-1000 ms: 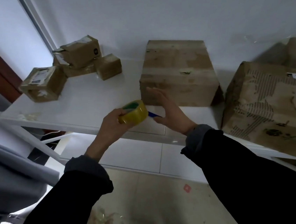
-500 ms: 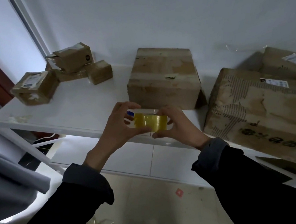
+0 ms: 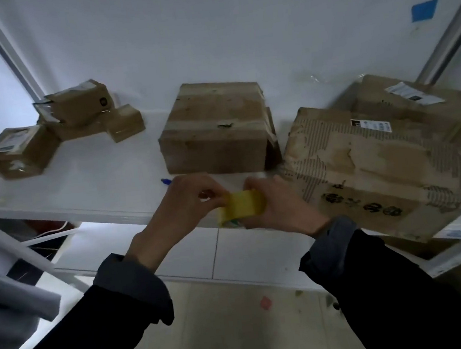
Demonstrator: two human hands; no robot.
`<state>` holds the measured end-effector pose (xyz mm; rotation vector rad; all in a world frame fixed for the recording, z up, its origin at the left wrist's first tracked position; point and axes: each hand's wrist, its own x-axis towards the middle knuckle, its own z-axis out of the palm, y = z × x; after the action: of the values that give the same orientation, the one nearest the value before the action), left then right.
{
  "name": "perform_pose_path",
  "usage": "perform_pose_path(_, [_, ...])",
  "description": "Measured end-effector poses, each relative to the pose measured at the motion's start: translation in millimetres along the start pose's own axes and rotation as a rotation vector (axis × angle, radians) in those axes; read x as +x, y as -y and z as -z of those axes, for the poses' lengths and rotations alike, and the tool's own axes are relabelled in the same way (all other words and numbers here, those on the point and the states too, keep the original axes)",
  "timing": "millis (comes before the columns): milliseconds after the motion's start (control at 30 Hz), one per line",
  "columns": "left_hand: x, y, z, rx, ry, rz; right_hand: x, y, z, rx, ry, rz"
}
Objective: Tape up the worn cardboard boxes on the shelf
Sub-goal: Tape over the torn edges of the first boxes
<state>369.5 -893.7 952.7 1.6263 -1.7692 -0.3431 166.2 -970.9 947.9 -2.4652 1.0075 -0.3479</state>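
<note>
A roll of yellowish tape (image 3: 241,208) is held between the two hands in front of the shelf edge. It is gripped by the right hand (image 3: 279,206), whose fingers are curled round its right side, so that the roll is kept steady. The left hand (image 3: 183,206) is closed in a pinch at the left side of the roll, where the fingertips (image 3: 217,201) are pressed on the outer layer; it is judged that the loose end of the tape is being looked for there, but the end itself cannot be seen. The roll is kept low and close to the body, probably because fine work with the nails is easier there. Just behind the hands, the white shelf (image 3: 87,175) is seen, and a small blue object (image 3: 166,181), perhaps a pen or a cutter, is laid on it near the left hand. The medium box (image 3: 214,127) is placed directly behind the hands, within easy reach. To the right the large torn box (image 3: 376,164) is set, its outer paper peeled away in strips and its front hanging over the shelf edge; another box (image 3: 414,98) with a label is seen behind it. Far to the left, well apart, several small boxes (image 3: 74,111) are piled. No tape is yet applied from this roll, as far as can be judged.
</note>
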Motion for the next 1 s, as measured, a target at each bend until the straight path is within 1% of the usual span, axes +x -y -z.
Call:
perform_pose_path(200, [-2, -21, -13, 0.032, -0.046, 0.076, -11, -13, 8, 0.046, 0.062, -0.031])
perform_pose_path(400, [0, -32, -19, 0.048, -0.014, 0.136, -18, -17, 26, 0.075, 0.139, -0.026])
perform_pose_path(500, [5, -37, -23, 0.045, 0.079, 0.248, -19, -17, 30, -0.021, 0.130, 0.003])
perform_pose_path(567, [8, -39, -24, 0.061, 0.183, 0.301, -19, -21, 28, -0.096, 0.146, 0.047])
perform_pose_path(667, [10, -39, -24, 0.054, 0.312, 0.310, -17, -29, 26, -0.132, 0.212, 0.067])
perform_pose_path(767, [9, -40, -20, -0.063, 0.357, 0.291, -16, -32, 35, -0.118, 0.343, 0.064])
perform_pose_path(800, [9, -43, -18, -0.131, 0.352, 0.286, -14, -34, 38, -0.056, 0.379, 0.048])
perform_pose_path(867, [7, -52, -14, -0.296, 0.312, 0.257, -10, -39, 42, 0.183, 0.401, 0.018])
perform_pose_path(933, [6, -60, -13, -0.395, 0.213, 0.211, -6, -49, 39, 0.530, 0.392, 0.012])
perform_pose_path(1000, [8, -66, -18, -0.425, 0.078, 0.201, -4, -56, 32, 0.848, 0.388, -0.091])
